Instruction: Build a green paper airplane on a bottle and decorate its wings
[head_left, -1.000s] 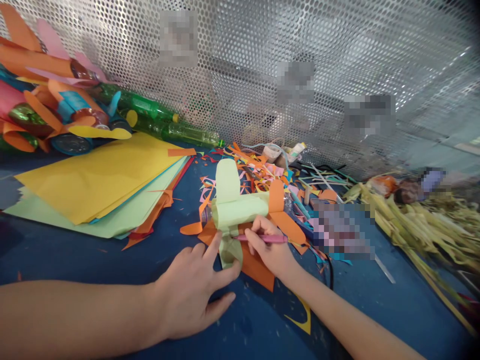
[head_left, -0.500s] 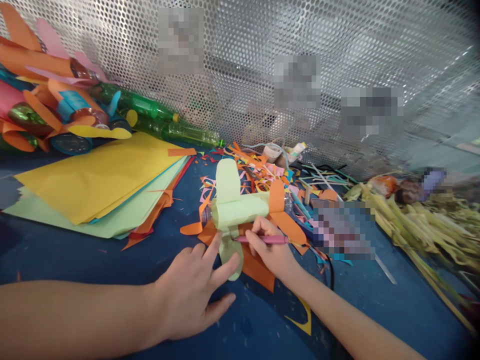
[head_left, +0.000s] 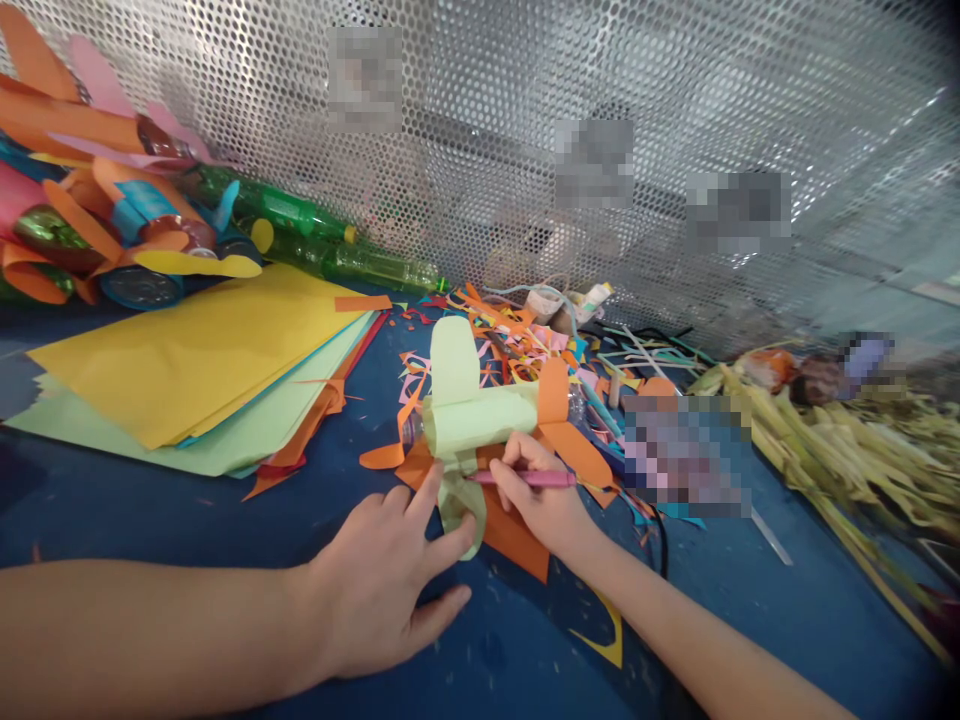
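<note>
Clear plastic bottle wrapped in pale-green paper (head_left: 487, 418) sits on the blue table (head_left: 300, 530), just past both hands. Right hand (head_left: 544, 500) has its grip closed around a slim pink pen (head_left: 551, 479), tip at the lower pale-green paper wing (head_left: 452, 502). Left hand (head_left: 382, 585) is spread, clutching nothing, fingers over that wing. Barely any change from a second ago, just more wingtip showing, so pen work looks parked.
</note>
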